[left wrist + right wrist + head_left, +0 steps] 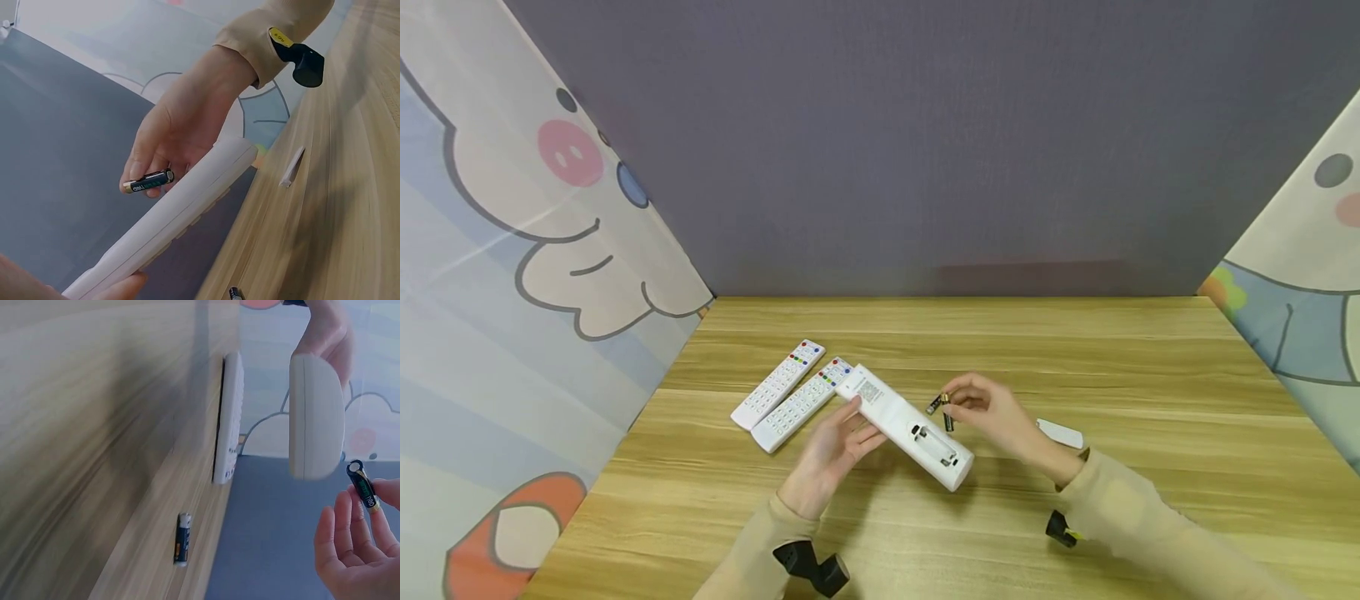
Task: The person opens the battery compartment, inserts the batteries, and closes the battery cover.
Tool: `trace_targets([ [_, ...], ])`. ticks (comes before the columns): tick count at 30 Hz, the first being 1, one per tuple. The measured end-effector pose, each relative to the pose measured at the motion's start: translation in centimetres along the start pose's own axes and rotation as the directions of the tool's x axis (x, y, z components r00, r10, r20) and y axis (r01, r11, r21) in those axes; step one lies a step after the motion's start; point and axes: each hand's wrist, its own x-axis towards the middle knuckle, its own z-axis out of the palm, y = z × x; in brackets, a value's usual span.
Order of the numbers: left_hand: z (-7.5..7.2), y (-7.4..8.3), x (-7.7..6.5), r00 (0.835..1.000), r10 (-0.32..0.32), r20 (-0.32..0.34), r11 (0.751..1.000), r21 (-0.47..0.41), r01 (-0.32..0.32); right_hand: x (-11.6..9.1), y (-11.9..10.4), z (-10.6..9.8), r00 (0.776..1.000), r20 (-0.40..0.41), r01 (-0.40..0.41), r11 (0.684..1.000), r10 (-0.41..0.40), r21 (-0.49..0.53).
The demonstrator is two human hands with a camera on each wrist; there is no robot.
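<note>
My left hand [831,458] grips a white remote control [891,412], its back face up and raised over the table. The battery compartment [934,446] is uncovered, with no battery in it. To the right of the remote, my right hand [988,412] pinches a black battery [363,484] with a gold end between thumb and fingers. This battery is apart from the remote. A second battery [182,539] lies on the table, beyond the right hand's fingertips in the head view.
Two white remotes, one outer [778,383] and one inner [801,406], lie buttons up on the wooden table [700,500] at the left. A white battery cover [1060,433] lies beside the right wrist. A grey panel [955,150] stands along the back edge.
</note>
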Motion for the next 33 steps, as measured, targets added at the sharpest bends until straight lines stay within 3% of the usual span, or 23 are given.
trace_targets([
  [22,0.5,0.2,0.0,0.999,-0.015,0.031,0.999,-0.041,0.016,-1.1,-1.1,1.0,0.998,0.050,0.053,0.995,-0.049,-0.086],
  [33,0.6,0.2,-0.2,1.000,-0.012,0.028,0.999,-0.052,0.013,-1.4,-1.2,1.1,0.983,0.050,0.185,0.968,-0.179,-0.167],
])
